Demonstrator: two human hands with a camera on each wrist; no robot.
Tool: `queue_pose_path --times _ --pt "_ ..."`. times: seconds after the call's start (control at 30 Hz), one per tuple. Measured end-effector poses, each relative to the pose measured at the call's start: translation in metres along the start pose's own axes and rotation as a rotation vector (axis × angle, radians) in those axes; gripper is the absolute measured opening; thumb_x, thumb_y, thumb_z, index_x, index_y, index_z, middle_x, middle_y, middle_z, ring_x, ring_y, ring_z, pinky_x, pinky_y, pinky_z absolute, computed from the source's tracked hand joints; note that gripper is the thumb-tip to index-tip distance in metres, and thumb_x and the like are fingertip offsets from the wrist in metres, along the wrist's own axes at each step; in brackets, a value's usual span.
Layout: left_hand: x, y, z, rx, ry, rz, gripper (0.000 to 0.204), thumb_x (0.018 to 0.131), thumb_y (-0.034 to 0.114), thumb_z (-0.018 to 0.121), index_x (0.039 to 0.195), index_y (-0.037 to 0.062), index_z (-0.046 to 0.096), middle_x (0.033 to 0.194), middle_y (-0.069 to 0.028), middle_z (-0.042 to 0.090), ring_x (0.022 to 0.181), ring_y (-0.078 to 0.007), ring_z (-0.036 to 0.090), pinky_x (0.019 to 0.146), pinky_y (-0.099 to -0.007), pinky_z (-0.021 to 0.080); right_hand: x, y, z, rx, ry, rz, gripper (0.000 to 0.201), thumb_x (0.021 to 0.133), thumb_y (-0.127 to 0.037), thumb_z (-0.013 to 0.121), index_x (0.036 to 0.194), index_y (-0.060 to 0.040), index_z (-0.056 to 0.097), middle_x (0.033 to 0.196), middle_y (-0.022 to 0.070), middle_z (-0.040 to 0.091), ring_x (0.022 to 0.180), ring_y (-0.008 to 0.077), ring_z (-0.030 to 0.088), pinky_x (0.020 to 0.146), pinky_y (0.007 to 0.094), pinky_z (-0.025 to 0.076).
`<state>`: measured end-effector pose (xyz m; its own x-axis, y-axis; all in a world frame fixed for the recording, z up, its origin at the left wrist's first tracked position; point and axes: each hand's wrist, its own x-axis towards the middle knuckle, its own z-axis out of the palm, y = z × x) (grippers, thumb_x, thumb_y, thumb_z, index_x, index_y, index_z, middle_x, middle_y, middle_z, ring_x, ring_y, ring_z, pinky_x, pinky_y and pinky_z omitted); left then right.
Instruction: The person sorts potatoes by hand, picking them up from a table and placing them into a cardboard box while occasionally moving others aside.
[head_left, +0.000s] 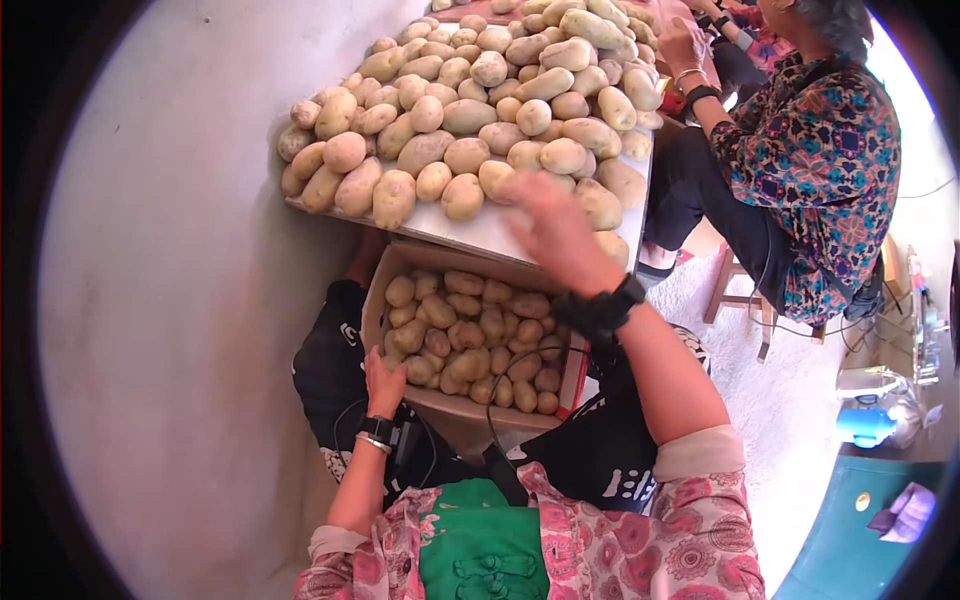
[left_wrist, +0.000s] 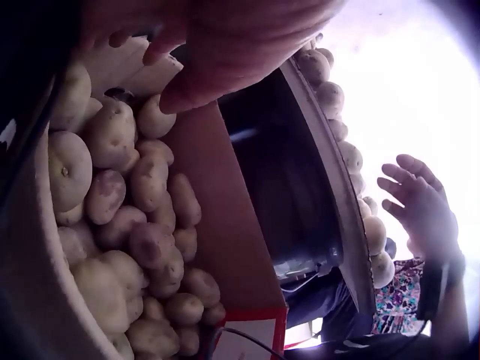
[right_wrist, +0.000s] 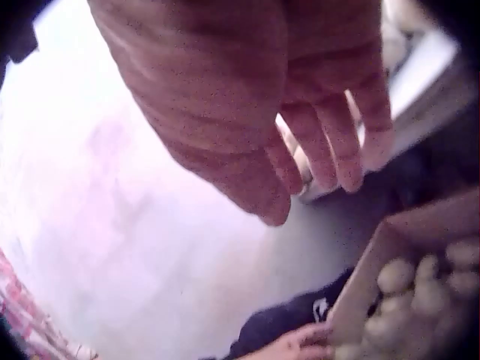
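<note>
Many potatoes (head_left: 466,155) lie heaped on a white-topped table (head_left: 480,228). Below its front edge, a cardboard box (head_left: 450,405) full of potatoes (head_left: 465,335) (left_wrist: 150,180) sits between the person's legs. The left hand (head_left: 384,382) rests at the box's left rim, its fingers by the potatoes; the left wrist view shows that hand (left_wrist: 225,45) over the box. Above the table's front edge is the right hand (head_left: 555,230), slightly blurred, with fingers spread and nothing in it. Its fingers also hang apart and bare in the right wrist view, where the hand (right_wrist: 262,97) fills the top.
At the right, another person in a patterned top (head_left: 820,180) sits on a wooden stool (head_left: 735,290) beside the table. A pale wall (head_left: 180,250) stands on the left. A dark cable (head_left: 492,395) crosses the box. A green surface (head_left: 850,530) with a purple item is at the lower right.
</note>
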<state>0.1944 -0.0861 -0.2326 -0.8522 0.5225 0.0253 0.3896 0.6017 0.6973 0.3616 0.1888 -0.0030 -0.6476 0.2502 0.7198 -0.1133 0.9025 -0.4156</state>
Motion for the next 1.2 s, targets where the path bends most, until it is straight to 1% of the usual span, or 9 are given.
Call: queue_pose_path --times 0.13,0.33,0.43,0.57,0.8,0.9,1.07,1.13,1.2 --pt "-0.005 0.002 -0.003 0.135 -0.007 0.034 0.068 0.072 0.014 0.065 0.128 -0.0084 0.035 0.125 -0.0296 0.041 0.119 -0.0421 0.038 0.102 -0.0425 0.032 0.014 0.047 -0.028 -0.359 0.254 0.034 0.035 0.073 -0.005 0.062 0.107 0.0001 0.056 0.108 0.0216 0.055 0.105 0.0374 0.051 0.093 0.0440 0.041" --pt "0.009 -0.011 -0.009 0.104 0.028 0.065 0.069 0.071 0.015 0.064 0.128 -0.0097 0.034 0.123 -0.0314 0.041 0.117 -0.0443 0.040 0.101 -0.0443 0.033 0.007 0.059 -0.025 -0.351 0.095 0.194 0.040 0.075 -0.008 0.061 0.113 0.0014 0.053 0.111 0.0211 0.054 0.106 0.0385 0.051 0.093 0.0425 0.041" --pt "0.015 -0.006 -0.014 0.098 -0.036 0.017 0.069 0.070 0.016 0.065 0.126 -0.0107 0.035 0.121 -0.0316 0.043 0.115 -0.0449 0.041 0.100 -0.0441 0.034 0.006 0.066 -0.019 -0.417 0.097 0.083 0.041 0.075 -0.010 0.061 0.115 -0.0002 0.052 0.109 0.0202 0.055 0.105 0.0384 0.051 0.092 0.0431 0.041" --pt "0.028 -0.011 -0.021 0.038 -0.052 -0.052 0.065 0.068 0.019 0.066 0.120 -0.0109 0.041 0.116 -0.0305 0.049 0.112 -0.0431 0.047 0.096 -0.0426 0.039 0.010 0.066 -0.019 -0.471 -0.008 0.285 0.047 0.078 -0.016 0.061 0.122 -0.0019 0.050 0.119 0.0205 0.053 0.112 0.0356 0.050 0.098 0.0404 0.039" --pt "0.047 -0.010 -0.038 0.151 -0.245 -0.219 0.064 0.069 0.026 0.065 0.121 -0.0040 0.045 0.115 -0.0260 0.057 0.110 -0.0374 0.054 0.095 -0.0402 0.042 0.023 0.062 -0.007 -0.609 -0.042 0.463 0.046 0.077 -0.021 0.063 0.119 -0.0090 0.052 0.113 0.0172 0.054 0.105 0.0349 0.054 0.087 0.0438 0.046" --pt "0.060 -0.039 -0.032 0.020 -0.315 -0.217 0.063 0.070 0.021 0.065 0.124 -0.0021 0.043 0.116 -0.0236 0.057 0.110 -0.0356 0.055 0.095 -0.0391 0.042 0.021 0.062 -0.006 -0.583 0.023 0.462 0.045 0.076 -0.020 0.063 0.118 -0.0083 0.053 0.112 0.0174 0.055 0.103 0.0349 0.055 0.088 0.0427 0.046" --pt "0.071 -0.052 -0.027 -0.026 -0.365 -0.238 0.066 0.070 0.016 0.066 0.126 -0.0049 0.039 0.117 -0.0228 0.057 0.111 -0.0346 0.055 0.094 -0.0370 0.043 0.032 0.035 -0.025 -0.419 0.158 0.156 0.042 0.074 -0.020 0.062 0.113 -0.0069 0.056 0.107 0.0195 0.057 0.102 0.0350 0.055 0.091 0.0397 0.043" --pt "0.077 -0.060 -0.028 0.035 -0.464 -0.199 0.070 0.070 0.016 0.066 0.128 -0.0072 0.035 0.118 -0.0240 0.056 0.112 -0.0344 0.054 0.094 -0.0357 0.043 0.031 0.007 -0.030 -0.434 0.148 0.172 0.040 0.075 -0.019 0.062 0.113 -0.0067 0.056 0.103 0.0148 0.060 0.093 0.0274 0.060 0.084 0.0354 0.047" --pt "0.074 -0.058 -0.030 0.041 -0.486 -0.219 0.072 0.070 0.016 0.066 0.129 -0.0082 0.033 0.118 -0.0247 0.055 0.113 -0.0337 0.053 0.094 -0.0353 0.042 0.023 -0.013 -0.029 0.311 -0.015 0.363 0.039 0.074 -0.021 0.059 0.110 -0.0053 0.058 0.097 0.0171 0.061 0.085 0.0252 0.062 0.078 0.0381 0.050"
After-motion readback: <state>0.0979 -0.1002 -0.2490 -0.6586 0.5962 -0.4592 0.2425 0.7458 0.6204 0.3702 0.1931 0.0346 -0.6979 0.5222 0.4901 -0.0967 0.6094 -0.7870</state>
